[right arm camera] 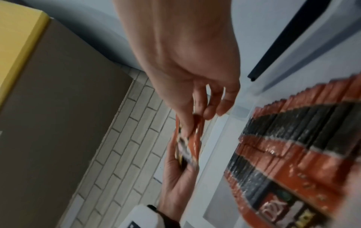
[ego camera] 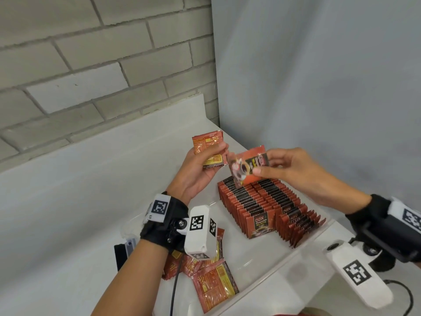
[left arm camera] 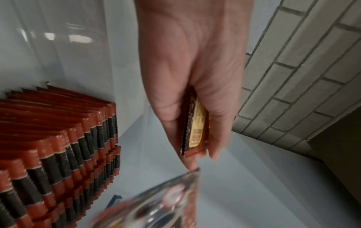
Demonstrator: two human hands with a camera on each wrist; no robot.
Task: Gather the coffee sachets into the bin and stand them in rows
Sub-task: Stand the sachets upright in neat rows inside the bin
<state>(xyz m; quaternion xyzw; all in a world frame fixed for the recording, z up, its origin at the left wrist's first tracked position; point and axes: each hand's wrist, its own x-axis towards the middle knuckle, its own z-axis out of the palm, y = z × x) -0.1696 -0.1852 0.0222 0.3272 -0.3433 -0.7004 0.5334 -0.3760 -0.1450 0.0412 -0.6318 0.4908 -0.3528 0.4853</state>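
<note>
Your bin holds standing sachet rows at two o'clock; loose sachets lie at six.

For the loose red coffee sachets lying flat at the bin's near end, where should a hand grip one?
Pinch the topmost flat red sachet by its exposed near edge, coming from above: it lies flat, overlapping the others in the clear plastic bin, so only edges give purchase.

Across the upper left of your head view runs a grey brick wall, with a pale plain wall at upper right. The white counter fills the lower left, and a small black device sits near the bottom edge.
</note>
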